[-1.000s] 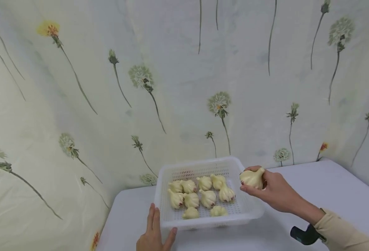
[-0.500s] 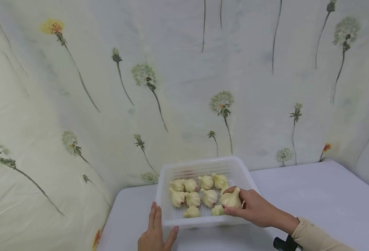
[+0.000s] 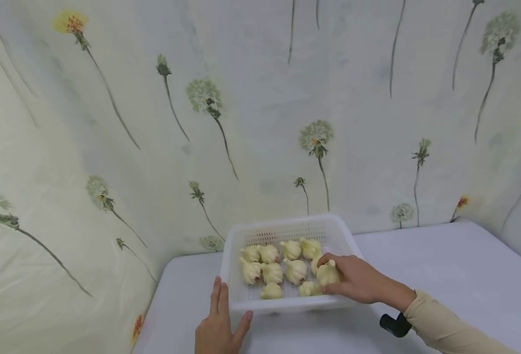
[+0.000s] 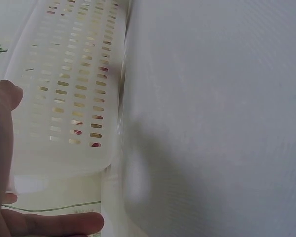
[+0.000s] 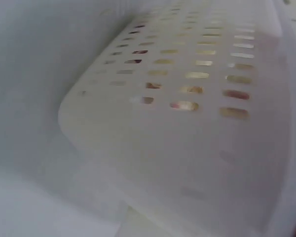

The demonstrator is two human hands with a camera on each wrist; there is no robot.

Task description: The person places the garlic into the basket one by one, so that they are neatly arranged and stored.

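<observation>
A white perforated plastic basket (image 3: 282, 306) stands on the table with several pale garlic bulbs (image 3: 295, 271) in loose rows inside. Low over its front right part, my right hand (image 3: 361, 281) holds another garlic bulb (image 3: 329, 273) between thumb and fingers, stem end up. My left hand (image 3: 219, 324) is at the front left corner, its fingers straight along the side and the thumb near the front rim. The left wrist view shows that thumb (image 4: 9, 94) beside the slotted basket wall (image 4: 59, 153). In the right wrist view the basket wall (image 5: 177, 148) hides the held bulb.
A white cloth covers the table (image 3: 424, 265), which extends to the right of the basket. Behind it hangs a curtain (image 3: 260, 123) printed with dandelions. A black device (image 3: 395, 324) is strapped under the right sleeve (image 3: 442, 319).
My right hand has moved left and down from beyond the basket's right rim into the basket, carrying the garlic bulb. My left hand has stayed at the left corner.
</observation>
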